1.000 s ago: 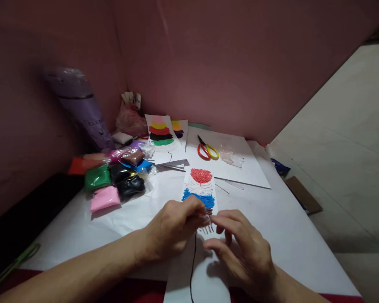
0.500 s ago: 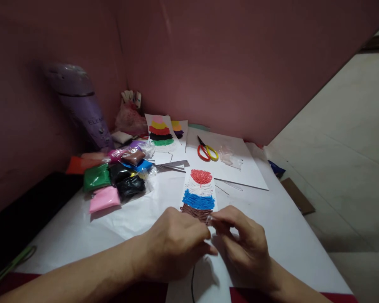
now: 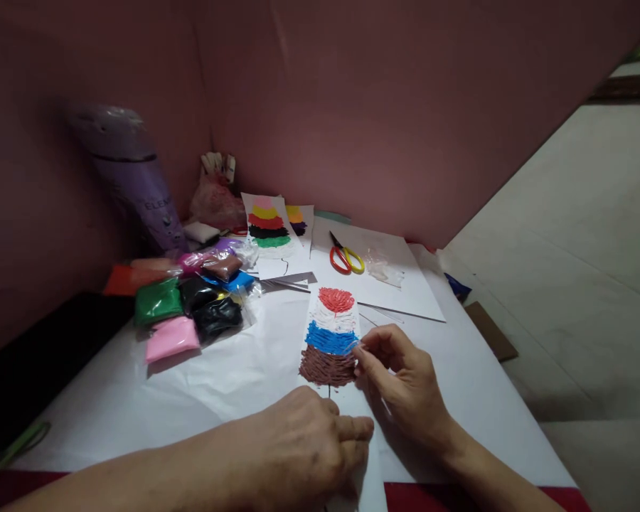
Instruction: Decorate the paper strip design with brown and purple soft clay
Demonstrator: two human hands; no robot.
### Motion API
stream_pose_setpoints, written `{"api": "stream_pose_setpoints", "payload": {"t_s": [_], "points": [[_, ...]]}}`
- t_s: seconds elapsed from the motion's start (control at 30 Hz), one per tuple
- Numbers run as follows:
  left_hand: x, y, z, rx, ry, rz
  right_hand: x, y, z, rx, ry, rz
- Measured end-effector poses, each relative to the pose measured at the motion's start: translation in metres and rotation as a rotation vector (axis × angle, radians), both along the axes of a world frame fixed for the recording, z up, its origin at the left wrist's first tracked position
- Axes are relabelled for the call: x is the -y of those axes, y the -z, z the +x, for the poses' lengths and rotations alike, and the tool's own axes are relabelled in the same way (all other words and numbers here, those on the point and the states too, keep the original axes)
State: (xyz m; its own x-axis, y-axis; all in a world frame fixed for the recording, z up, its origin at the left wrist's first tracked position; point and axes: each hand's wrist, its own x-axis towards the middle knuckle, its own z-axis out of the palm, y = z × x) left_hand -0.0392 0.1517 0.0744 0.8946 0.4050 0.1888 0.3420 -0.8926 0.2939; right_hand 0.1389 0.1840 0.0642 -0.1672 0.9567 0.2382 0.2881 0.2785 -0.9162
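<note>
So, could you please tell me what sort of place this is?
It looks like a craft corner, perhaps at home: red-and-yellow scissors, clear packets of coloured material and a striped, textured picture share a white-covered table.

red-and-yellow-handled scissors (image 3: 343,249) are laid on a white board (image 3: 419,284), with crumpled clear plastic (image 3: 387,272) placed beside them. a purple lettered container (image 3: 131,185) is set near the pink wall (image 3: 325,107), left of a pinkish plastic bag (image 3: 216,200).
</note>
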Motion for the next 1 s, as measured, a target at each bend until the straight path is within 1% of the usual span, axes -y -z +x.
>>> {"api": "stream_pose_setpoints", "payload": {"t_s": [0.07,0.17,0.23,0.27,0.33,0.4,0.43,0.5,0.53,0.6,0.73,0.9,1.0], "points": [[0.001,-0.002,0.001,-0.024,0.016,-0.003,0.000,-0.015,0.006,-0.037,-0.054,-0.137],[0.001,-0.002,0.001,-0.007,0.016,-0.010,-0.001,-0.038,0.012,-0.051,-0.074,-0.289],[0.001,0.003,0.001,0.048,0.007,-0.024,-0.002,-0.047,0.011,-0.059,-0.098,-0.361],[0.001,0.006,0.001,0.075,0.006,-0.040,-0.004,-0.048,0.008,-0.058,-0.096,-0.375],[0.001,0.011,0.001,0.114,0.005,-0.076,-0.007,-0.042,0.001,-0.072,-0.076,-0.349],[0.000,0.015,0.001,0.127,0.006,-0.094,-0.010,-0.028,-0.007,-0.093,-0.023,-0.273],[0.000,0.016,0.001,0.128,0.005,-0.095,-0.011,-0.020,-0.011,-0.102,0.025,-0.205],[0.000,0.016,0.001,0.135,0.010,-0.090,-0.012,-0.005,-0.015,-0.064,0.071,-0.058],[0.000,0.016,0.001,0.139,0.009,-0.087,-0.012,0.001,-0.016,-0.046,0.072,-0.015],[0.000,0.016,0.001,0.142,0.003,-0.085,-0.012,0.010,-0.016,-0.004,0.082,0.013],[-0.001,0.017,0.001,0.140,0.008,-0.091,-0.010,0.015,-0.017,0.079,0.063,0.038],[0.000,0.020,0.002,0.139,-0.005,-0.101,-0.006,0.013,-0.019,0.153,0.080,0.123],[0.000,0.020,0.002,0.138,-0.010,-0.104,-0.005,0.011,-0.021,0.170,0.087,0.124]]}}
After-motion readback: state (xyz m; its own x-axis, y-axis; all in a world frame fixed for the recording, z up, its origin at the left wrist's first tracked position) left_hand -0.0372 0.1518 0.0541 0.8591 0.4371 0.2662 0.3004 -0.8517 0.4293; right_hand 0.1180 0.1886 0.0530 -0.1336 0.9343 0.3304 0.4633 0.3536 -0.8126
